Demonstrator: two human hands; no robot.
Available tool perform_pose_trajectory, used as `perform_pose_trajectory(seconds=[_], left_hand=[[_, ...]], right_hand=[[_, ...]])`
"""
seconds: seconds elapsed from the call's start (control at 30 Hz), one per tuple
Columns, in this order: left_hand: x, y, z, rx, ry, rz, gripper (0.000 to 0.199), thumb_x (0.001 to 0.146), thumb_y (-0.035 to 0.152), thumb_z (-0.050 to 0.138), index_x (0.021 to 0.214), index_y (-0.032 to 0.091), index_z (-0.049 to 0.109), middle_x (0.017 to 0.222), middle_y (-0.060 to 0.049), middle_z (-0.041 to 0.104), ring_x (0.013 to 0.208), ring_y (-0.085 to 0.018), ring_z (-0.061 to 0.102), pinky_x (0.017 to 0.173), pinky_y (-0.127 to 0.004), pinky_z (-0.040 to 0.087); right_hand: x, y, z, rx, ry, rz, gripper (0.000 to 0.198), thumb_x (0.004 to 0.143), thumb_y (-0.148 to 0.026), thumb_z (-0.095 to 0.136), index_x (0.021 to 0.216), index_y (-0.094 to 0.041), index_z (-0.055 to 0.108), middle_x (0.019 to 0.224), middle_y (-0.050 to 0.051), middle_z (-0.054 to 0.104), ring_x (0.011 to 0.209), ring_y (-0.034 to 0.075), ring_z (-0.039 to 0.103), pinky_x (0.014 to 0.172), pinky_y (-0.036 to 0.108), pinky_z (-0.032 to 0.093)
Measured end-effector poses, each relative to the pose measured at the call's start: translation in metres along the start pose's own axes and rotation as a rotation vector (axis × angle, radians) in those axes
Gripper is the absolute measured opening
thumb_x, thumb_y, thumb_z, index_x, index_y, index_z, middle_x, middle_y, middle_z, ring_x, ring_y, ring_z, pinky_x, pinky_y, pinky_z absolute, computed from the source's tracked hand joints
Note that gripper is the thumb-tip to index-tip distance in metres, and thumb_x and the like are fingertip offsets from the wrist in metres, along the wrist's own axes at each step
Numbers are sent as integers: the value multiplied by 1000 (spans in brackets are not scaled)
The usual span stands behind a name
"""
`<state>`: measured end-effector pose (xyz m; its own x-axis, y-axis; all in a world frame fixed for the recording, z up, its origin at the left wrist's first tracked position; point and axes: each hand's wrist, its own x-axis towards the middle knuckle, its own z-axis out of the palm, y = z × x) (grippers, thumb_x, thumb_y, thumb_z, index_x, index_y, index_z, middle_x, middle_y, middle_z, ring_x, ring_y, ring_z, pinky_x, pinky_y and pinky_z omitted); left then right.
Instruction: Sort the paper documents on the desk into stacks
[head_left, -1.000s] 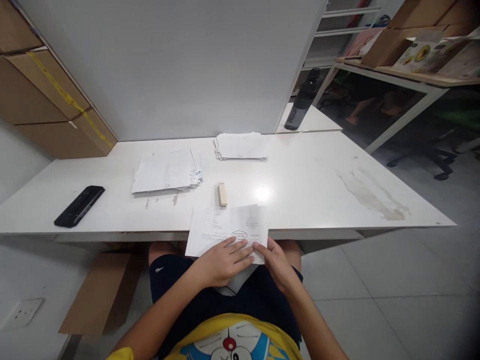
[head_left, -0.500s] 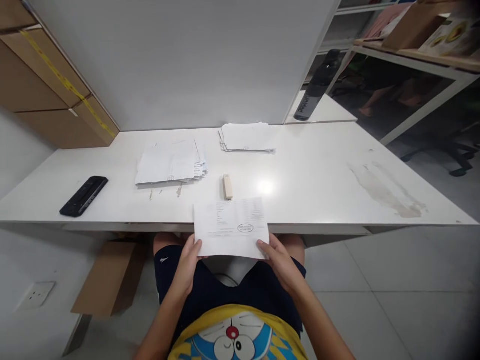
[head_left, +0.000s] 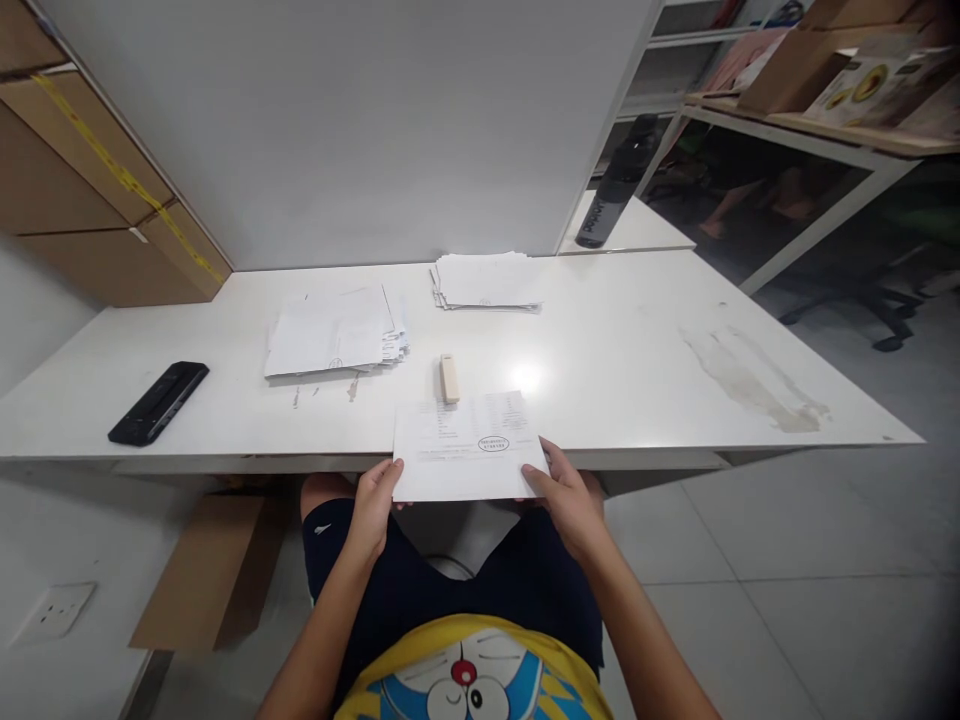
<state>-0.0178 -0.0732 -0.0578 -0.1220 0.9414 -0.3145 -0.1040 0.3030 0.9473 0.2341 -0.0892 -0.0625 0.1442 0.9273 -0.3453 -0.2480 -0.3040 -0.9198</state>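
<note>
A printed sheet (head_left: pixel 469 455) with an oval stamp spans the gap between my two hands, over the front edge of the white tabletop (head_left: pixel 615 390); whether its far end touches the surface I cannot tell. The fingers of my left hand (head_left: pixel 377 497) are closed on the near left corner, thumb on top and fingertips showing beneath, while those of my right hand (head_left: pixel 564 492) grip the near right corner the same way. Just beyond the sheet's far edge lies what looks like a small cream stapler (head_left: pixel 448 378). Farther back, a loose stack of papers (head_left: pixel 326 332) sits to the left, its right side uneven, and a second pile (head_left: pixel 486 280) lies near the grey partition (head_left: pixel 360 130). A black phone-like device (head_left: pixel 159 403) lies at far left, near cardboard boxes (head_left: pixel 82 270) crossed by yellow tape. At back right, beyond the partition's edge, stands a dark bottle (head_left: pixel 616 190); nearer, a greyish smear (head_left: pixel 750 385) marks the tabletop. Below, my yellow shirt (head_left: pixel 367 700) bears a cartoon face above navy shorts (head_left: pixel 495 585).
</note>
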Motion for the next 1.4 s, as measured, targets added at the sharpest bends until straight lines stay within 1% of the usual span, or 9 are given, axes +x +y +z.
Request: perform_pose_trajectory(seconds=[0.17, 0.3, 0.37, 0.53, 0.7, 0.83, 1.1, 1.27, 1.4], left_hand=[[3, -7, 6, 32, 11, -13, 49, 68, 60, 73, 60, 16, 54, 51, 5, 46, 46, -8, 44, 43, -19, 31], [5, -10, 15, -19, 6, -23, 50, 69, 63, 73, 63, 16, 56, 52, 4, 49, 47, -9, 46, 43, -19, 30], [5, -10, 19, -61, 9, -24, 51, 68, 64, 74, 65, 15, 59, 53, 3, 51, 48, -9, 47, 43, -19, 31], [4, -6, 30, -150, 49, -3, 47, 65, 58, 79, 75, 14, 66, 63, 1, 56, 56, -10, 50, 48, -19, 38], [-4, -8, 37, -171, 77, 54, 52, 72, 56, 75, 103, 16, 66, 78, 0, 60, 60, -9, 53, 51, -19, 40], [-13, -18, 38, -165, 168, 114, 52, 77, 57, 70, 109, 18, 59, 81, 1, 59, 56, -8, 54, 51, -20, 40], [0, -94, 9, -46, 195, 68, 49, 80, 58, 64, 108, 19, 54, 76, 1, 57, 57, -10, 54, 53, -22, 39], [39, -138, -13, 76, 182, -103, 63, 72, 66, 65, 108, 16, 55, 80, -2, 62, 57, -11, 54, 54, -23, 38], [54, -147, -14, 94, 159, -82, 66, 74, 69, 62, 113, 15, 58, 82, -4, 65, 60, -13, 57, 54, -24, 38]], right_hand=[[11, 2, -17, -202, 9, -121, 77, 82, -38, 62, 152, -29, 31, 140, 8, 57, 125, 28, 56, 97, 47, 52], [19, -24, -19, -581, 131, -431, 62, 89, -35, 53, 149, -29, 38, 139, 10, 56, 126, 30, 53, 103, 54, 47], [23, -43, -6, -754, 133, -633, 51, 92, -30, 45, 143, -29, 47, 138, 10, 56, 129, 30, 49, 107, 56, 42], [37, -64, 47, -1088, -148, -932, 53, 88, -9, 35, 135, -23, 55, 134, 10, 59, 128, 28, 49, 106, 52, 43], [51, -54, 74, -1364, -196, -922, 59, 81, 3, 35, 134, -14, 54, 138, 13, 57, 127, 28, 47, 96, 44, 45], [51, -50, 77, -1500, -146, -909, 56, 83, 3, 37, 133, -14, 56, 135, 14, 59, 121, 29, 50, 92, 42, 43], [53, -28, 90, -1516, -109, -897, 55, 88, 0, 29, 136, -7, 54, 134, 21, 57, 117, 33, 51, 93, 48, 42], [54, -36, 77, -1473, -162, -864, 55, 88, -2, 31, 139, -7, 50, 138, 19, 55, 120, 32, 51, 96, 47, 44], [30, -46, 54, -1315, -116, -817, 60, 96, -27, 40, 154, -16, 30, 153, 15, 43, 134, 36, 42, 104, 54, 41]])
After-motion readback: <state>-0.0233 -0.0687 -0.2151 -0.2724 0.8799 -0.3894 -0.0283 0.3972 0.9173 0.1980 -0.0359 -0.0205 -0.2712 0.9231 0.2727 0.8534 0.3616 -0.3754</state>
